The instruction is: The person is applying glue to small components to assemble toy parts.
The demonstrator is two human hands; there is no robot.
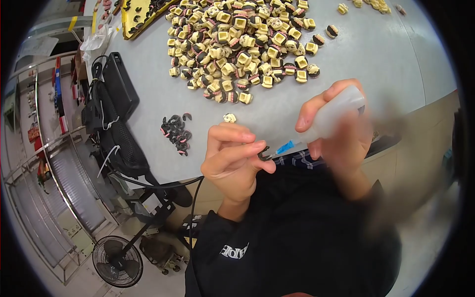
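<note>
My left hand (230, 158) pinches a small black curved piece (264, 154) between thumb and fingers, just past the table's near edge. In my right hand (341, 133) is a translucent white squeeze bottle (336, 111), tilted down to the left. Its blue needle tip (285, 147) ends at the black piece; whether it touches cannot be made out. A single cream piece (229, 118) lies just beyond my left hand. Left of that hand sits a small heap of black curved pieces (176, 131), some with pink on them.
A big pile of cream, black and pink pieces (242, 44) covers the far middle of the grey table (386, 64). A yellow tray (129, 29) with black pieces stands far left. Along the left edge are a black box (122, 81) and cables. A fan (117, 261) stands lower left.
</note>
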